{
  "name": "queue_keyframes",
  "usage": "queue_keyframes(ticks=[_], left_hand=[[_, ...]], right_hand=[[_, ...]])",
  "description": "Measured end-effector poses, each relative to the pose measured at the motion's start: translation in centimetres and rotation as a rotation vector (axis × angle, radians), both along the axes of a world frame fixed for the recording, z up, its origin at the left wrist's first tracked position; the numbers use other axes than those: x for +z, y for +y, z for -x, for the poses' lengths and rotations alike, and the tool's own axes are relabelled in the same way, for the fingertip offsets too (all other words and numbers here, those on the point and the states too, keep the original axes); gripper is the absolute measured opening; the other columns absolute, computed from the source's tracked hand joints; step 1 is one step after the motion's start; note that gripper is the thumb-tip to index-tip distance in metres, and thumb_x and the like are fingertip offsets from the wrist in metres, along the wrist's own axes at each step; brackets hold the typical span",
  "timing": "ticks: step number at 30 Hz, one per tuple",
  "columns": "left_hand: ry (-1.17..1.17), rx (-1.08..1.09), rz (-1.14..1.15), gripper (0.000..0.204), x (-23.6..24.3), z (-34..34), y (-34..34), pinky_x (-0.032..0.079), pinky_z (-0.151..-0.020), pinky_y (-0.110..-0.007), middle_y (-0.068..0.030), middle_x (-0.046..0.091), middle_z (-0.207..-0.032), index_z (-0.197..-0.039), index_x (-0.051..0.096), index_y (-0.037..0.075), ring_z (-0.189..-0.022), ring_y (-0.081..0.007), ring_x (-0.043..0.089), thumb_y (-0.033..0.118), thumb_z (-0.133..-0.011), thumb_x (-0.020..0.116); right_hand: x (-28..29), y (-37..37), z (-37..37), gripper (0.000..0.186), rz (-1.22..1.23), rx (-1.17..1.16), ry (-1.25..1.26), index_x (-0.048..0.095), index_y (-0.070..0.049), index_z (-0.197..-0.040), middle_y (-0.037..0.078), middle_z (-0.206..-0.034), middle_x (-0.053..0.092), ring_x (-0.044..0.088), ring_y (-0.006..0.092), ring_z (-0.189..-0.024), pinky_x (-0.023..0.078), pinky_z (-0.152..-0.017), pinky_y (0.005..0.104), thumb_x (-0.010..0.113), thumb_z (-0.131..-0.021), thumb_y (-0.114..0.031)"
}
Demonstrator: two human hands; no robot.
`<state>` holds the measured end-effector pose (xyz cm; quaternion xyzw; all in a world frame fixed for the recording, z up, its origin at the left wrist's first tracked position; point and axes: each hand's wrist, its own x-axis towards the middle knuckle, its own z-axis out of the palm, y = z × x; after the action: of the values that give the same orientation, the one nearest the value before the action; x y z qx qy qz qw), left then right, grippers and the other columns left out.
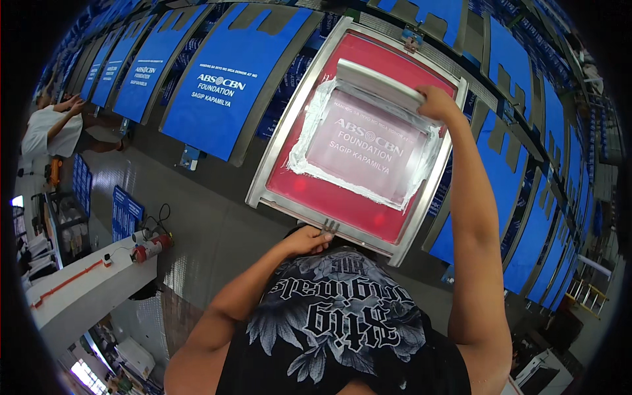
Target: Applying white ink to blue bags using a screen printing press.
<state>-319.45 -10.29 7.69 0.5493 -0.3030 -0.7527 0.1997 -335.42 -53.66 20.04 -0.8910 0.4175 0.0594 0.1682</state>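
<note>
A screen-printing frame (276, 151) with metal rails and red mesh lies in front of me, its far end tilted a little to the right. White ink (342, 183) rings a pale printed window in the mesh. Across the far side of that window rests a long pale squeegee (378, 83). My right hand (434, 104) is closed round the squeegee's right end. My left hand (311, 239) grips the near rail of the frame beside a small metal fitting (331, 227), its fingers partly hidden under the rail.
Boards with blue bag-shaped sheets (230, 79) run in rows to the left and right (484, 178). At the far left stands another person (54, 125) with arms raised toward the boards. A red fire extinguisher (151, 247) sits by a white ledge (85, 289) at lower left.
</note>
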Motion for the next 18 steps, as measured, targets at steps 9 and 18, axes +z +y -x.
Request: queue_keyframes(ticks=[9,18], left_hand=[[0.108,-0.035,0.089,0.042,4.4,-0.2,-0.9,0.041,-0.05,-0.021,0.0012,0.055,-0.06,-0.076,0.062,0.005,-0.054,-0.007,0.049,0.041,-0.094,0.05],[-0.288,-0.21,0.088,0.051,3.4,0.5,-2.1,0.041,-0.047,-0.027,-0.004,0.054,-0.053,-0.069,0.062,0.003,-0.048,-0.0125,0.051,0.048,-0.091,0.051]], right_hand=[[2.1,14.9,-0.2,0.052,0.002,-0.136,0.052,0.062,-0.011,-0.112,0.018,-0.106,0.063,0.059,0.0341,-0.1,0.047,-0.087,0.0393,0.057,-0.06,-0.004],[1.2,30.1,3.0,0.045,0.181,-0.167,-0.127,0.06,-0.006,-0.105,0.011,-0.092,0.063,0.057,0.0295,-0.091,0.042,-0.081,0.0404,0.061,-0.061,-0.001]])
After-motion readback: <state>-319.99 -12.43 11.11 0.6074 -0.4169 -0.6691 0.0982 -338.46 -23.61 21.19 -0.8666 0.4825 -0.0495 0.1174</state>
